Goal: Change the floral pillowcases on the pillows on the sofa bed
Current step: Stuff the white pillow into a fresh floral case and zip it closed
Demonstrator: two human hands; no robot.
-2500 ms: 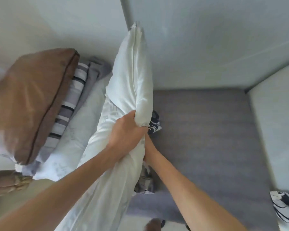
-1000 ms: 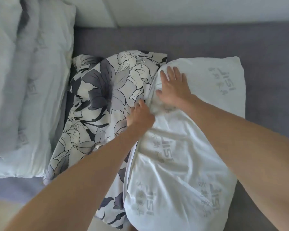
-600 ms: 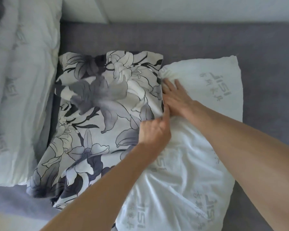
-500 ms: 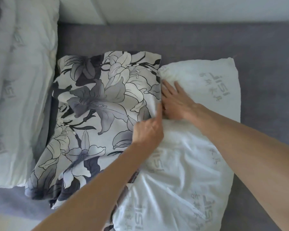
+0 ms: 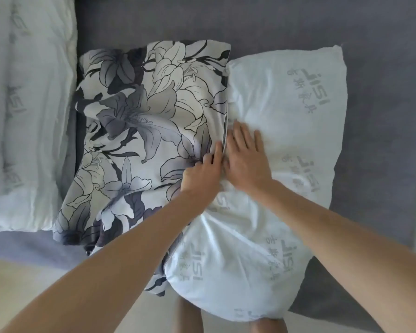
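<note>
Hands (image 5: 226, 164) on "ISIF"-printed pillow (image 5: 286, 111)

Bare grey sofa bed (image 5: 382, 140) lies open right of the white pillow (image 5: 286, 104); leftward, the floral pillowcase (image 5: 142, 128) and a second pillow (image 5: 27, 104) block passage.

The floral pillowcase (image 5: 139, 131) now lies flatter beside the white pillow (image 5: 281, 121); the left hand (image 5: 202, 174) seemingly pinches its edge lower.
</note>
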